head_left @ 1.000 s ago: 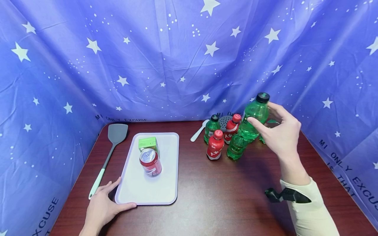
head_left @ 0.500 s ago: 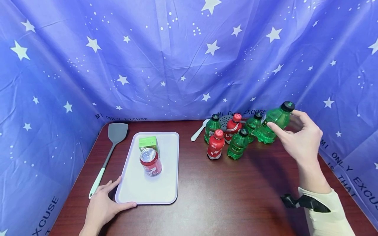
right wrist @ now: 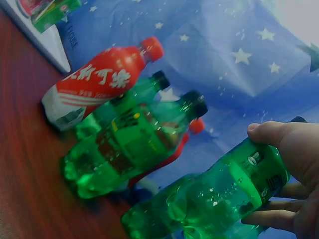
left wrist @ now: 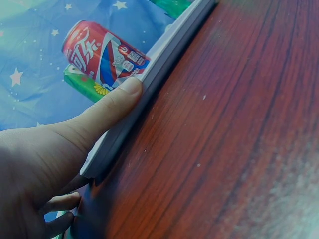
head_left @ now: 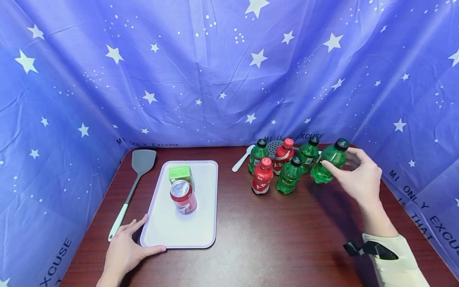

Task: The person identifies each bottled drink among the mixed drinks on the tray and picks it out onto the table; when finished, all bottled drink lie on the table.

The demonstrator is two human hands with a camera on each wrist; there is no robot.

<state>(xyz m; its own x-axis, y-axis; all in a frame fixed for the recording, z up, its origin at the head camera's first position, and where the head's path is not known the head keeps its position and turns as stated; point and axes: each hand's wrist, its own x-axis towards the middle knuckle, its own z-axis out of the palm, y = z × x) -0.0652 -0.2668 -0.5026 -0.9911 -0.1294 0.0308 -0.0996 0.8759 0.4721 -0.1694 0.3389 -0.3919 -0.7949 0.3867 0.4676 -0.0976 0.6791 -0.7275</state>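
My right hand (head_left: 362, 177) grips a green soda bottle (head_left: 329, 159) with a black cap, thumb on one side and fingers on the other. The bottle leans at the right end of the bottle group; whether its base touches the table I cannot tell. My left hand (head_left: 123, 249) rests at the near left corner of a white tray (head_left: 201, 229), thumb along the front rim, fingers on the left side. On the tray stand a red cola can (left wrist: 107, 55) and, behind it, a green carton (head_left: 179, 173).
Left of the held bottle stand green bottles (head_left: 289, 177) and red-capped bottles (head_left: 262, 179). Behind them lie a white spoon (head_left: 243, 158) and a grey slotted utensil (head_left: 273, 149). A grey spatula (head_left: 142, 161) lies left of the tray. A starry blue curtain (head_left: 197, 79) encloses the table.
My right hand has carried the green bottle to the right, clear of the other bottles, then lowered it and shifted slightly back left. The left hand and tray have stayed put.
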